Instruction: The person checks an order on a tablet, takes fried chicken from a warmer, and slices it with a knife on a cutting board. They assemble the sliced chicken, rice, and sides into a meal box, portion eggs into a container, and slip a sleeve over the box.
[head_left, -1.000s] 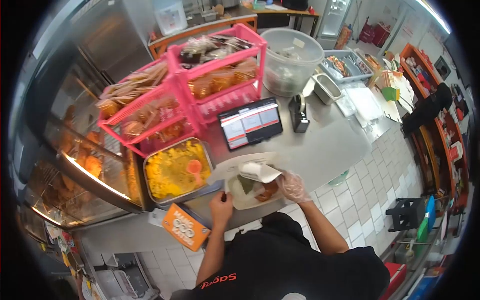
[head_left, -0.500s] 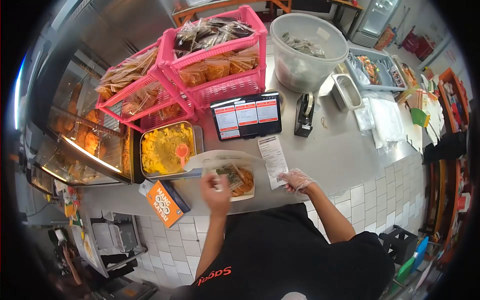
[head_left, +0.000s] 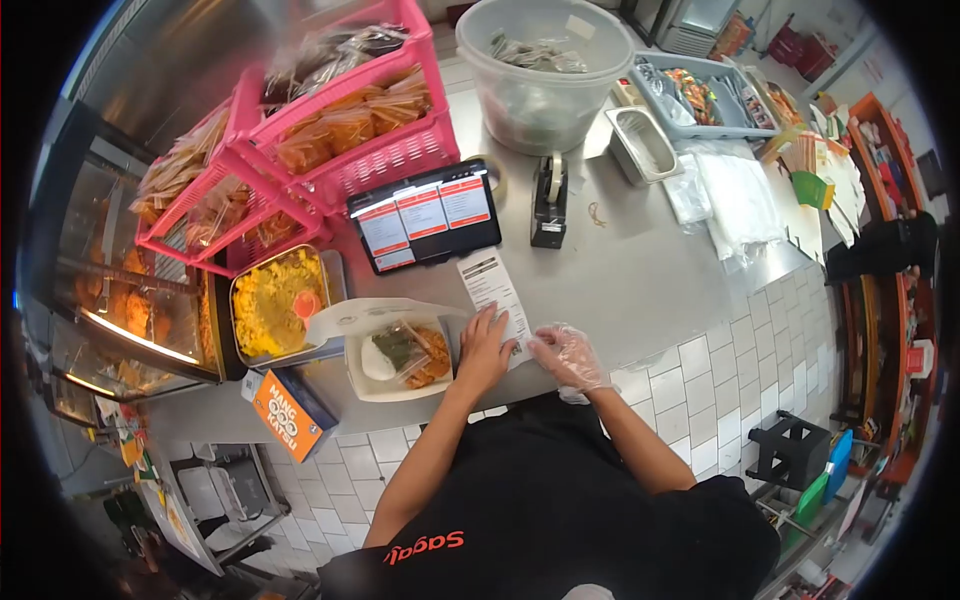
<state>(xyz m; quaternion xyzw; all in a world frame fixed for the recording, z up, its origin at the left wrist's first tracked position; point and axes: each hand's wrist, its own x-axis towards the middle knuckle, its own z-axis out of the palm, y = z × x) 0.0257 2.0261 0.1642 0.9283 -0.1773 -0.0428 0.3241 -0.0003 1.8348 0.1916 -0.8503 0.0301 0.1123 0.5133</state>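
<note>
A long printed receipt [head_left: 490,284] lies on the steel counter below the tablet [head_left: 424,218]. My bare left hand [head_left: 483,352] rests on the receipt's left side, fingers spread. At its lower right edge is my right hand [head_left: 566,357], in a clear plastic glove, with its fingertips pinched together at the paper. Just left of my left hand stands an opened takeaway box [head_left: 392,386], its lid raised at the back. Inside are white rice [head_left: 377,362], a clear packet with something green [head_left: 398,348], and fried food [head_left: 433,362].
A tray of yellow food [head_left: 275,305] with an orange scoop stands left, beside a heated display case [head_left: 140,330]. Behind are pink baskets [head_left: 395,150] of packets, a large tub [head_left: 545,100], a tape dispenser [head_left: 549,205] and a metal pan [head_left: 645,148]. An orange-fronted box [head_left: 288,416] leans at the front edge.
The receipt was lifted from over the box and now lies flat on the counter. My left hand has moved right, from the box onto the receipt. The view has shifted.
</note>
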